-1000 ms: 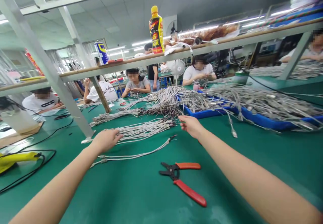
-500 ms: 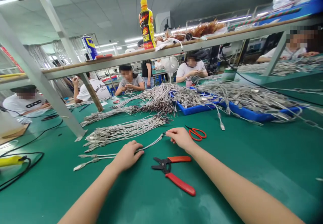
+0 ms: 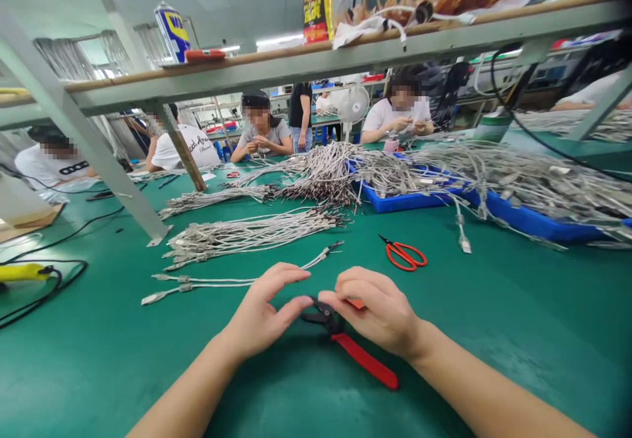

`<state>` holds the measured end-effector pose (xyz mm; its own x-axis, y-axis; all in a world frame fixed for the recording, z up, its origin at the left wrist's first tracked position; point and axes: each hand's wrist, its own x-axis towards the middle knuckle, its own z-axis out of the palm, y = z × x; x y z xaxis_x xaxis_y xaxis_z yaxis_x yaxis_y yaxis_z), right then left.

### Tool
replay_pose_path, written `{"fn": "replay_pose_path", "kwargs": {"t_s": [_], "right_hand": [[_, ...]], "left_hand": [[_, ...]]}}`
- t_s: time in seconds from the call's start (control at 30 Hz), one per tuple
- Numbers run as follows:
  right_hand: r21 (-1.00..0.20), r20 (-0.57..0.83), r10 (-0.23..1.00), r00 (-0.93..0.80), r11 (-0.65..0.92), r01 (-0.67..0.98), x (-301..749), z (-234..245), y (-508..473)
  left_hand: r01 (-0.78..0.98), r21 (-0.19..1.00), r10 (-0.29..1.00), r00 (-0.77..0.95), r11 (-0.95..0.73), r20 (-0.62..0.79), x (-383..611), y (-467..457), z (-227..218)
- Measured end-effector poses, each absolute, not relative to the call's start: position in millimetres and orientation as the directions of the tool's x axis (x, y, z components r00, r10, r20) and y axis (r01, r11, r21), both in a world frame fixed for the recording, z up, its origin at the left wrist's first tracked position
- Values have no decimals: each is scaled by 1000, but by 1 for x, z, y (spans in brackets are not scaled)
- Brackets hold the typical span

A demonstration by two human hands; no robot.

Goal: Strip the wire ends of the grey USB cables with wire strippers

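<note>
My left hand point(image 3: 264, 306) hangs curled just left of the black jaws of red-handled wire strippers point(image 3: 365, 359), holding nothing. My right hand point(image 3: 372, 309) sits over the strippers' upper handle and hides most of it; whether it grips that handle I cannot tell. Behind my left hand, a single white cable point(image 3: 222, 280) with metal ends lies on the green mat point(image 3: 494, 332). Farther back lies a bundle of similar cables point(image 3: 247, 234). Red-handled scissors point(image 3: 402, 255) rest to the right, beyond my right hand.
Blue trays point(image 3: 405, 202) heaped with cables stand across the bench. A steel post point(image 3: 83, 128) rises at left, beside a yellow tool point(image 3: 24, 272) with black cord. Co-workers sit beyond, under a shelf point(image 3: 296, 62) holding a spray can and bottle.
Both hands have drawn together over the wire strippers. My left hand has come off the single cable, which stays on the mat. The view has tilted downward.
</note>
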<state>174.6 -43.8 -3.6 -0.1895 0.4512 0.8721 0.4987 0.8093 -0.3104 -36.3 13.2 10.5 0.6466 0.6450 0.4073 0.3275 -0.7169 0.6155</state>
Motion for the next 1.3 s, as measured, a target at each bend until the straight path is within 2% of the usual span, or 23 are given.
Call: {"fn": "replay_pose_path", "kwargs": {"t_s": [0.07, 0.2, 0.4, 0.67, 0.93, 1.17, 1.3], "right_hand": [[-193, 901, 360, -243, 833, 518, 173, -1, -49], [-136, 879, 349, -324, 836, 531, 171, 5, -57], [-113, 863, 344, -371, 845, 523, 167, 5, -59], [-125, 839, 362, -406, 855, 504, 167, 2, -58], [-122, 835, 374, -403, 840, 528, 167, 2, -59], [-109, 841, 356, -407, 848, 518, 168, 4, -60], [-104, 836, 358, -416, 848, 519, 168, 4, -59]], "left_hand": [[159, 663, 568, 680, -731, 463, -38, 3, 15], [3, 751, 525, 717, -660, 459, -38, -10, 19], [1, 812, 552, 734, -584, 396, -41, -15, 21], [-39, 729, 419, 796, -684, 436, -43, -11, 28], [-15, 740, 456, 779, -672, 430, -45, -12, 25], [-75, 676, 364, 796, -733, 483, -44, -10, 28], [-47, 696, 405, 784, -717, 470, -44, -10, 27]]}}
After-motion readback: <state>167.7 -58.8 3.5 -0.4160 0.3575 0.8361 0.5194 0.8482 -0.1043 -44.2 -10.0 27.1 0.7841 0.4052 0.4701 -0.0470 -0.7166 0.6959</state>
